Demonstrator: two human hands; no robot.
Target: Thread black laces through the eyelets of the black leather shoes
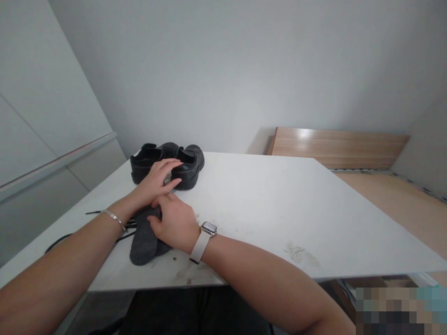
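My left hand (159, 177) reaches out over the heel of the nearer black shoe (186, 179), thumb and fingers spread. Whether it touches the shoe is hard to tell. My right hand (176, 218), with a watch on its wrist, is closed on a dark grey insole (144, 246), thumb and fingertips curled at its upper part. Another dark insole-like piece shows partly below my right hand, mostly covered. The other black shoe (139, 168) stands to the left, beside the first. Black laces (125, 236) lie on the table under my left forearm.
The white table (258, 209) carries brown dirt smudges (302, 255) near its front edge. A grey wall rises behind it, and a white panelled surface (31, 116) stands at left. To the right is a wooden headboard (331, 146) with a tan bed surface (391, 195).
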